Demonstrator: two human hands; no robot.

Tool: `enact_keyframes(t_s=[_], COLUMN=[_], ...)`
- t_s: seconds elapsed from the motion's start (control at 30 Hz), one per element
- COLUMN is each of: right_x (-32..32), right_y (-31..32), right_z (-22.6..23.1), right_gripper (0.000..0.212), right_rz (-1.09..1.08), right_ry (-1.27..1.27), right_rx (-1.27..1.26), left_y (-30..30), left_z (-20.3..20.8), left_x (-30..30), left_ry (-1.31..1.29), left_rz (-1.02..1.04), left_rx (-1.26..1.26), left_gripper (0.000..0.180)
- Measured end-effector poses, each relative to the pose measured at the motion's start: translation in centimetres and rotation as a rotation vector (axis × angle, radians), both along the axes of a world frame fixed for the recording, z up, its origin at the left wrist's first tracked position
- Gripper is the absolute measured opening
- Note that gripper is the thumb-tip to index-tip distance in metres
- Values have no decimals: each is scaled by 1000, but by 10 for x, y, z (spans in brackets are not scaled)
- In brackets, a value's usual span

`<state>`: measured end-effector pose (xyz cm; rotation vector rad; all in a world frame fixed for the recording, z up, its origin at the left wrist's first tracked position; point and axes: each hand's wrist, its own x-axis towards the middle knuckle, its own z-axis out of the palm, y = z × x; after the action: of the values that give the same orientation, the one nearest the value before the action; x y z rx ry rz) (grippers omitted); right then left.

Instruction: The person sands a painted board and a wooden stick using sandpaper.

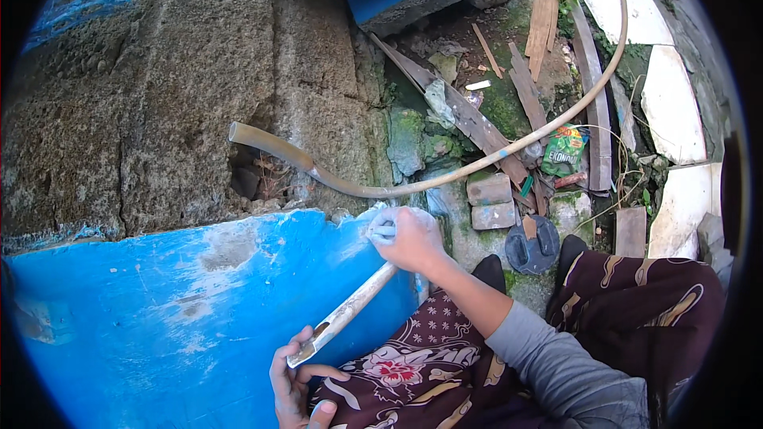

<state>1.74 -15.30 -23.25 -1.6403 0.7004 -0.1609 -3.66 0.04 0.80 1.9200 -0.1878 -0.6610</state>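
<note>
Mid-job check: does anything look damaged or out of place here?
Yes. The long off-white tube-like piece between the left hand and right hand looks opened along its lower end; cut or broken, I can't tell. The flat blue-painted surface is scuffed to grey patches, and the rough grey-brown concrete beside it has a ragged hole.

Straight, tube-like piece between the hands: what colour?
The tube-like piece is whitish with brownish patches, best in the head view.
</note>
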Motion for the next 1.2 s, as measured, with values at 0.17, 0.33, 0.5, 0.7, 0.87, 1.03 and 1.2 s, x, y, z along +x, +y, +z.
enact_keyframes(t_s=[0.17, 0.33, 0.5, 0.7, 0.87, 1.03, 1.2], right_x=[-5, -2, -6, 0, -2, -10, -9], right_y=[10, -9, 4, 2, -10, -11, -12], right_z=[18, 4, 10, 25, -6, 3, 34], right_gripper=[19, 22, 21, 30, 35, 33, 38], right_rz=[152, 116, 11, 189, 222, 28, 116], right_ry=[-121, 65, 57, -533, -179, 43, -241], right_rx=[160, 18, -180, 643, 313, -40, 189], left_y=[16, 24, 18, 10, -7, 15, 7], left_z=[-4, -8, -4, 4, 4, 4, 5], left_x=[6, 13, 13, 4, -8, 1, -4], left_ry=[-61, -69, 55, -93, 107, -98, -112], left_rz=[-75, -110, -78, -170, 131, -200, -144], left_rx=[3, 1, -4, 30, -149, 92, 14], left_gripper=[87, 87, 86, 84, 83, 80, 81])
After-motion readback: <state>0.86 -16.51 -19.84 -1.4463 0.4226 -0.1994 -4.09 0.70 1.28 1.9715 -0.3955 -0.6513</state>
